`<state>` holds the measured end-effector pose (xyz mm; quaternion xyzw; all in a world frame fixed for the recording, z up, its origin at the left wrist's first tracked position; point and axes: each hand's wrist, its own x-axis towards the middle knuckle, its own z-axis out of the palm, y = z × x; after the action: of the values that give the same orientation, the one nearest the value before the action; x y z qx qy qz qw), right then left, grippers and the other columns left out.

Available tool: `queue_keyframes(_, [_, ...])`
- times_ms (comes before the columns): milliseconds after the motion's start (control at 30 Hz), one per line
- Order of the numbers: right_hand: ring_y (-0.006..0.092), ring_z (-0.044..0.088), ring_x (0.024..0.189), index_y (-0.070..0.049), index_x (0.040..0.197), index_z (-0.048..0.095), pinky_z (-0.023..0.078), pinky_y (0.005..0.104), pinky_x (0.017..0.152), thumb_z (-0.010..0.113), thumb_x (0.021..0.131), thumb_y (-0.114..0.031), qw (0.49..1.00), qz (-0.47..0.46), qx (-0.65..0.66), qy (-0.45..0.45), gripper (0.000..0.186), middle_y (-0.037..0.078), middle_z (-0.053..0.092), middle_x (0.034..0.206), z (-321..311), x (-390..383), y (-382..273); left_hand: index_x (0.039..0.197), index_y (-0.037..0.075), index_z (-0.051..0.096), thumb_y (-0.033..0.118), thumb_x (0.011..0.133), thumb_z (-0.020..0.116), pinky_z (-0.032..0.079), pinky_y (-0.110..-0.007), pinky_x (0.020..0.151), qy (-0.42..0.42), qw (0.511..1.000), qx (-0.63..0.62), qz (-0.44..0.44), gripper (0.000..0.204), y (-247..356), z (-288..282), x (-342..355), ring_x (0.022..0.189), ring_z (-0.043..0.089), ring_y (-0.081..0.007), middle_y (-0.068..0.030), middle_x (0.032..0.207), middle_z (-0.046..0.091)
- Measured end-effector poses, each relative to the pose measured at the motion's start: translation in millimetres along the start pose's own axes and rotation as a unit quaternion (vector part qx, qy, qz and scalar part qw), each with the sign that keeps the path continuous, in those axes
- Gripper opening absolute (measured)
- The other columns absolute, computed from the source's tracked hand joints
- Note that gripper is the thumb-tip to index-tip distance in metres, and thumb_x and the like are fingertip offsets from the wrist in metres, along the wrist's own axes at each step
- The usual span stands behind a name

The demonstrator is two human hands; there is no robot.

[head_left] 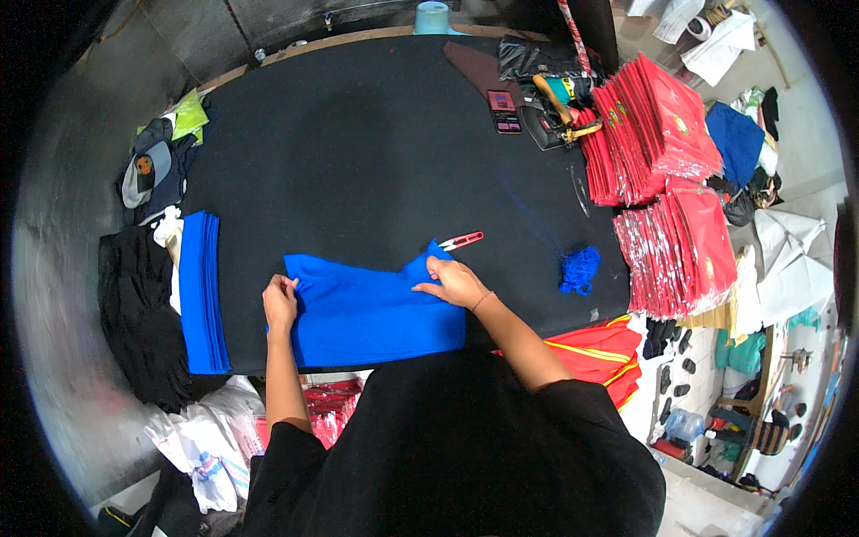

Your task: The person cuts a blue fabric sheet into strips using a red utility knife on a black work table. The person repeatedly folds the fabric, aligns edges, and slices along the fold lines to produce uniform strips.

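1. Item: bright blue folded fabric piece (371, 309), soft knit cloth, lying flat at the near edge of the wide black-covered work table (358, 152), directly in front of me. Its long axis runs left to right, across my body.

2. My left hand (280, 302): at the cloth's left end, fingers curled and pinched onto the edge there. The grip is narrow and holds a fold of the blue fabric.

3. My right hand (456, 282): laid on the cloth's upper right corner, fingers stretched flat and pointing left, pressing rather than clasping. It grips nothing; the palm only bears down on the fabric.

4. Governing relation: the cloth spans between my 2 hands, 1 at each end of its long axis. Most of its body lies to the right of my left hand and below and left of my right hand, toward me. Neither hand is nearer; both touch it.

5. Red-handled thread snips (462, 240): on the table just beyond my right hand, near the raised right corner of the cloth, not touched.

6. Stack of matching blue fabric pieces (201, 295): left of my left hand, near but apart, long axis running away from me.

7. Small clump of blue thread or trimmings (580, 268): right of my right hand, well apart.

8. Stacks of red packaged garments (662, 179): along the right table edge, out of reach of either hand as they lie.
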<state>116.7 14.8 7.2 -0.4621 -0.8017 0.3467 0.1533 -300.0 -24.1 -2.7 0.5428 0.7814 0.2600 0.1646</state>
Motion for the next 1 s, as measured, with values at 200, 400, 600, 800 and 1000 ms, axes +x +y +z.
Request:
queue_keyframes(200, [0.0421,0.07,0.088,-0.002,0.096,0.055,0.056,0.0487,0.077,0.082,0.087,-0.044,1.0,-0.012,-0.012,0.004,0.05,0.021,0.071,0.092,15,1,18,0.088,-0.004,0.063,0.009,0.096,0.07,0.052,-0.045,0.074,-0.049,0.996,-0.019,0.077,0.017,11,-6,-2,0.079,0.067,-0.0379,-0.0215,0.083,0.069])
queue_keyframes(400, [0.0433,0.071,0.094,-0.003,0.103,0.056,0.056,0.0519,0.081,0.078,0.088,-0.047,0.997,-0.004,-0.065,-0.036,0.052,0.022,0.072,0.096,27,6,20,0.086,0.001,0.066,0.013,0.09,0.075,0.046,-0.046,0.079,-0.061,0.97,0.094,0.218,0.015,37,-9,-9,0.089,0.062,-0.0339,-0.0142,0.09,0.066])
queue_keyframes(600, [0.0436,0.071,0.091,-0.003,0.102,0.058,0.055,0.0533,0.081,0.075,0.09,-0.048,0.989,0.018,-0.128,-0.07,0.05,0.022,0.072,0.091,28,9,15,0.084,0.004,0.072,0.004,0.088,0.069,0.053,-0.045,0.079,-0.044,0.993,-0.031,0.103,0.005,-3,3,4,0.085,0.07,-0.0304,-0.0142,0.089,0.073])
queue_keyframes(800, [0.044,0.072,0.091,-0.002,0.103,0.06,0.056,0.0543,0.081,0.078,0.086,-0.047,0.991,0.032,-0.108,-0.069,0.051,0.024,0.072,0.091,27,13,8,0.091,0.002,0.065,0.023,0.1,0.07,0.047,-0.032,0.074,-0.079,0.974,-0.14,-0.161,0.023,-108,-12,11,0.079,0.059,-0.0164,-0.0075,0.087,0.068])
queue_keyframes(1000, [0.044,0.07,0.085,-0.003,0.094,0.062,0.055,0.0514,0.074,0.075,0.093,-0.04,0.997,0.054,0.058,0.023,0.04,0.022,0.072,0.087,9,2,9,0.108,0.01,0.068,0.038,0.096,0.072,0.046,-0.049,0.086,0.066,0.97,0.217,0.087,0.031,34,-13,-9,0.107,0.062,-0.0342,-0.0113,0.115,0.067])
